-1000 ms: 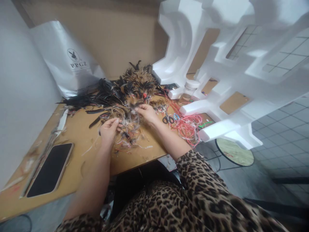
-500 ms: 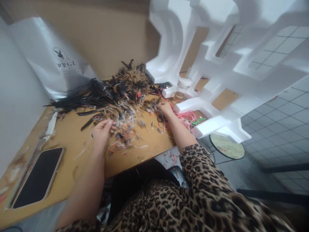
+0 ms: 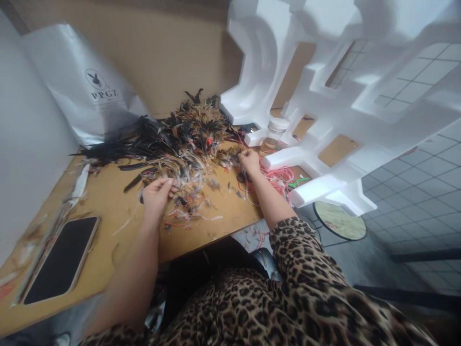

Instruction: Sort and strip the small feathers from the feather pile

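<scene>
My left hand (image 3: 156, 194) is closed in a pinch over the near side of the feather heap, with a thin dark feather (image 3: 175, 187) at its fingertips. Further right, my right hand (image 3: 249, 162) has its fingers pressed together beside a small clump of brown feathers (image 3: 228, 155); what it pinches is too small to make out. Between the hands lie loose pale and grey feathers (image 3: 187, 175) mixed with bits of pink and white string. Behind them, long black feathers (image 3: 118, 148) and a bunch of tan feathers (image 3: 203, 115) are piled up.
A phone (image 3: 61, 262) lies at the table's left. A silver bag (image 3: 72, 91) leans at the back left. White moulded foam (image 3: 245, 81) looms at the right above a lidded jar (image 3: 276, 130) and pink string (image 3: 279, 179). A round stool (image 3: 340, 220) stands beyond the table edge.
The view has shifted slightly. Both hands stay in nearly the same places over the feathers. The dark feather tip seen earlier at my right fingertips no longer shows clearly.
</scene>
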A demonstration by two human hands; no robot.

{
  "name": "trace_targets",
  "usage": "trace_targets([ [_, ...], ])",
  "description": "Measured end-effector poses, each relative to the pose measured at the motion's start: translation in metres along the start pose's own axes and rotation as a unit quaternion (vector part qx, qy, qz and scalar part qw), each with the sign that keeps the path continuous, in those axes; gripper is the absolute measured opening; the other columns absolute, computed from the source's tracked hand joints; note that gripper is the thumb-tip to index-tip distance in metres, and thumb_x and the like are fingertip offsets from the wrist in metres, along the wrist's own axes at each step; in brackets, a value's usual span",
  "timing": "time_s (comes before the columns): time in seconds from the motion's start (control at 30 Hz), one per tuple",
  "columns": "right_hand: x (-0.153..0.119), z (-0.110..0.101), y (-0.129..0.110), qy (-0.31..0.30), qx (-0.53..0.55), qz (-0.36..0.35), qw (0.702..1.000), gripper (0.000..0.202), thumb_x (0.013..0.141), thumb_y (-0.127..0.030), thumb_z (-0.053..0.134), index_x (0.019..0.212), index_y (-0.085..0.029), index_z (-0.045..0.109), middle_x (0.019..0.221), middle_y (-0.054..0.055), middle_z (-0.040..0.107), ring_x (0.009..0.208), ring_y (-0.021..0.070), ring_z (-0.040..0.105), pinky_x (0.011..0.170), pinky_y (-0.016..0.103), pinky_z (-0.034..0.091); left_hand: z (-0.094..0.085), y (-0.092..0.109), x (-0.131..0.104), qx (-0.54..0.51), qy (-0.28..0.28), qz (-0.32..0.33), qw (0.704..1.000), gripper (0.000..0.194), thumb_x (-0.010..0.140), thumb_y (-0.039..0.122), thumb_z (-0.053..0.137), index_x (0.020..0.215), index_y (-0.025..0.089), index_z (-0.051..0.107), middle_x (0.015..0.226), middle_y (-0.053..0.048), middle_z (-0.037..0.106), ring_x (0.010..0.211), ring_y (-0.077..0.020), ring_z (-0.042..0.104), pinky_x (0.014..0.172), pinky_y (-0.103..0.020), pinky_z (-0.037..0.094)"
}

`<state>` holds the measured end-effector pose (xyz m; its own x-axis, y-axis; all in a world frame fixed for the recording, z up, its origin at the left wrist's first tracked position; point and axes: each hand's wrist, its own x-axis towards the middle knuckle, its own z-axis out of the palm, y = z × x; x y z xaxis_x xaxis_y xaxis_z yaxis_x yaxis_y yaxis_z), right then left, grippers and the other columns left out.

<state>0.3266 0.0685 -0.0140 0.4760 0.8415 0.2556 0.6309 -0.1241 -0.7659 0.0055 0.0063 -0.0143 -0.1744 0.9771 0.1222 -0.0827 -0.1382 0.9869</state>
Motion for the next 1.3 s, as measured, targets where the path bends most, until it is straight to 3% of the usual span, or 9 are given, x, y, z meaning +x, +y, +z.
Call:
trace_targets([
  [0.1,-0.009,-0.007,-0.009,0.029,0.046,-0.040,0.998,0.024,0.073,-0.032,0.045,0.078,-0.013,0.060,0.075,0.005,0.064,0.065,0.0126,0.054,0.066,0.024,0.041,0.000,0.000,0.000,0.001,0.006,0.011,1.000,0.019,0.064,0.031,0.068,0.073,0.014,0.066,0.067,-0.004,0.066,0.045,-0.0062,0.050,0.043,-0.018,0.038],
  [0.23,-0.014,-0.007,-0.016,0.009,0.061,-0.125,0.990,0.027,0.076,-0.032,0.045,0.082,-0.013,0.062,0.077,0.005,0.064,0.069,0.0132,0.055,0.070,0.025,0.042,-0.001,-0.002,0.000,0.004,0.003,0.013,1.000,0.019,0.065,0.031,0.068,0.074,0.014,0.067,0.067,-0.004,0.066,0.045,-0.0061,0.050,0.043,-0.018,0.038],
  [0.37,-0.007,0.003,-0.020,-0.006,-0.046,-0.190,0.981,0.026,0.076,-0.027,0.046,0.086,-0.013,0.066,0.091,0.008,0.066,0.086,0.0172,0.056,0.081,0.029,0.040,-0.003,-0.005,0.001,0.006,-0.006,0.015,1.000,0.019,0.066,0.031,0.068,0.075,0.015,0.068,0.069,-0.005,0.066,0.045,-0.0056,0.049,0.043,-0.017,0.037],
  [0.53,-0.008,0.008,-0.024,-0.110,-0.182,-0.164,0.963,0.025,0.077,-0.026,0.047,0.088,-0.018,0.068,0.095,0.008,0.067,0.088,0.0191,0.057,0.081,0.031,0.038,-0.003,-0.008,0.003,0.008,-0.008,0.013,1.000,0.020,0.064,0.032,0.069,0.074,0.015,0.067,0.068,-0.005,0.066,0.046,-0.0072,0.052,0.044,-0.018,0.040],
  [0.63,-0.018,0.003,-0.032,-0.064,-0.180,-0.175,0.966,0.027,0.079,-0.027,0.044,0.089,-0.020,0.068,0.095,0.007,0.068,0.094,0.0222,0.056,0.087,0.038,0.033,-0.002,-0.011,0.005,0.009,-0.008,0.010,1.000,0.021,0.064,0.032,0.069,0.073,0.014,0.067,0.067,-0.005,0.066,0.047,-0.0079,0.053,0.042,-0.018,0.039],
  [0.8,-0.046,-0.002,-0.069,0.005,-0.101,-0.268,0.958,0.025,0.081,-0.033,0.046,0.085,-0.020,0.067,0.095,0.007,0.067,0.103,0.0247,0.050,0.096,0.046,0.021,0.002,-0.008,0.002,0.034,-0.014,0.022,0.999,0.021,0.066,0.032,0.067,0.073,0.013,0.066,0.067,-0.006,0.066,0.049,-0.0088,0.055,0.043,-0.019,0.040],
  [1.0,-0.088,0.036,-0.105,-0.037,-0.020,-0.322,0.946,0.024,0.083,-0.033,0.045,0.086,-0.021,0.066,0.094,0.005,0.066,0.104,0.0208,0.048,0.099,0.041,0.018,0.005,-0.003,-0.002,0.035,0.007,0.016,0.999,0.020,0.063,0.028,0.068,0.076,0.013,0.066,0.065,-0.005,0.065,0.051,-0.0113,0.057,0.045,-0.021,0.040],
  [1.13,-0.098,0.065,-0.096,-0.062,-0.008,-0.316,0.947,0.023,0.084,-0.032,0.045,0.083,-0.021,0.066,0.096,0.005,0.066,0.104,0.0199,0.047,0.100,0.040,0.017,0.003,0.001,0.002,0.031,0.040,0.027,0.998,0.017,0.064,0.026,0.067,0.075,0.013,0.066,0.065,-0.005,0.065,0.050,-0.0109,0.056,0.046,-0.022,0.041],
  [1.3,-0.096,0.070,-0.080,-0.054,-0.010,-0.340,0.939,0.022,0.085,-0.031,0.046,0.082,-0.021,0.065,0.094,0.004,0.067,0.103,0.0195,0.047,0.100,0.040,0.017,0.000,0.034,0.005,0.064,0.040,0.046,0.996,0.015,0.066,0.025,0.065,0.075,0.013,0.066,0.065,-0.005,0.064,0.051,-0.0105,0.054,0.050,-0.022,0.041],
])
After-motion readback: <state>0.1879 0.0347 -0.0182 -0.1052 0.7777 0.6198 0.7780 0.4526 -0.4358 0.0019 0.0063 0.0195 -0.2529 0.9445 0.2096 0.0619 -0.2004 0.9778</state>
